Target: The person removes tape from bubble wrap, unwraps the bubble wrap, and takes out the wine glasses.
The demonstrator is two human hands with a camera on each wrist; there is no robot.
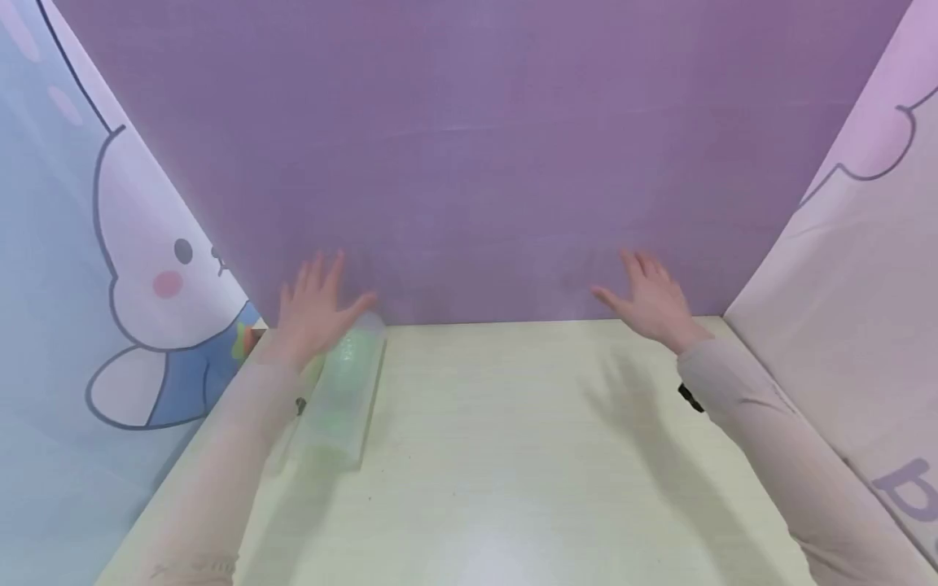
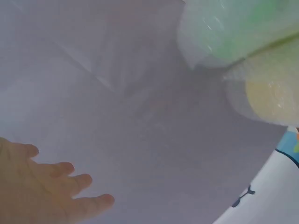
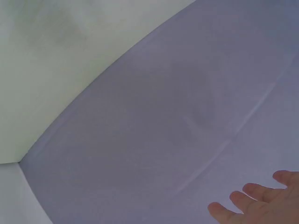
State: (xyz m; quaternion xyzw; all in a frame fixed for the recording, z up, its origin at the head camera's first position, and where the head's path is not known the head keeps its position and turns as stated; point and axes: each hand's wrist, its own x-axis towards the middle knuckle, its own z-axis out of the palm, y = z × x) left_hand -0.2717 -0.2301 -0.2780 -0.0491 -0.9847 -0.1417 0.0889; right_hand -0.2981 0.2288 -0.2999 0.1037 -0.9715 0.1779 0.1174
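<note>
Purple backdrop rises beyond my fingertips as both hands hang, holding nothing, toward the far edge of the pale table. My left hand has its fingers fanned and its thumb stretched wide; my right hand mirrors it, fingers slightly parted, with only backdrop and table near them. On the thumb side of my left hand, running back toward me from just below the thumb, lies the green pack, long and clear-skinned. Beside it, on the outer side and largely behind my wrist, lies the yellow pack, both clear of my fingers in the left wrist view.

Each looks light to me and soft enough to dent, its glossy film likely slippery under dry fingertips; the contents are too blurred to name, so how fragile they are I cannot tell. For the green pack a broad hold seems surest — thumb along its inner long edge, fingers across its middle — since a pinch at the filmy end by my thumb could crumple or slide.
</note>
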